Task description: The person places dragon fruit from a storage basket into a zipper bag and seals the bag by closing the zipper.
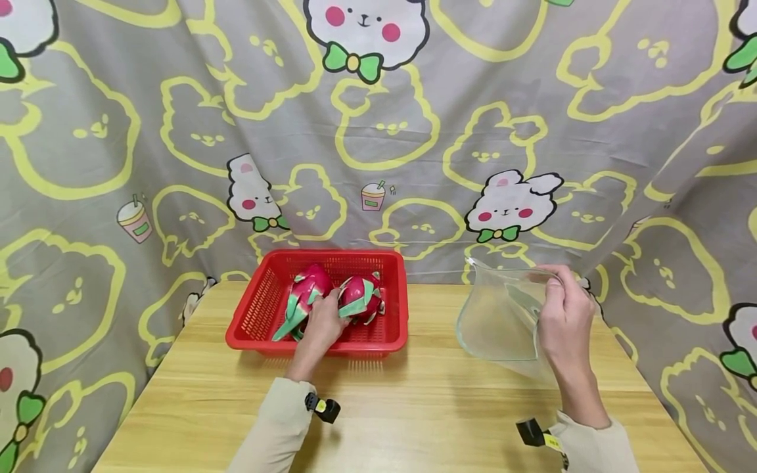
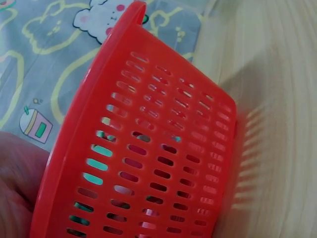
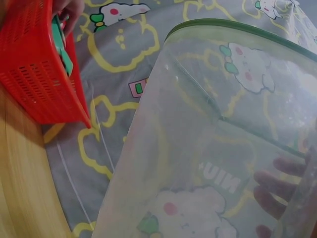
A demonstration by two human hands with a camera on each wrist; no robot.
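Two dragon fruits, pinkish red with green scales, lie in a red plastic basket [image 1: 239, 328] in the head view. My left hand [image 1: 324, 322] reaches over the basket's near rim, between the left dragon fruit [image 1: 313, 279] and the right dragon fruit [image 1: 355, 289], touching at least one. Its fingertips are hidden among them, so its grip is unclear. My right hand [image 1: 564, 322] holds a translucent zip bag [image 1: 497, 315] by its right side, above the table. Through the bag's film, fingers [image 3: 277, 186] show in the right wrist view. The bag looks empty, with a slider at its top left corner.
The light wooden table [image 1: 414, 420] carries the basket near its back edge. A grey curtain [image 1: 414, 131] with cartoon animals hangs behind and on both sides. Small black cameras, one of them the left camera [image 1: 325, 408], are strapped at both wrists.
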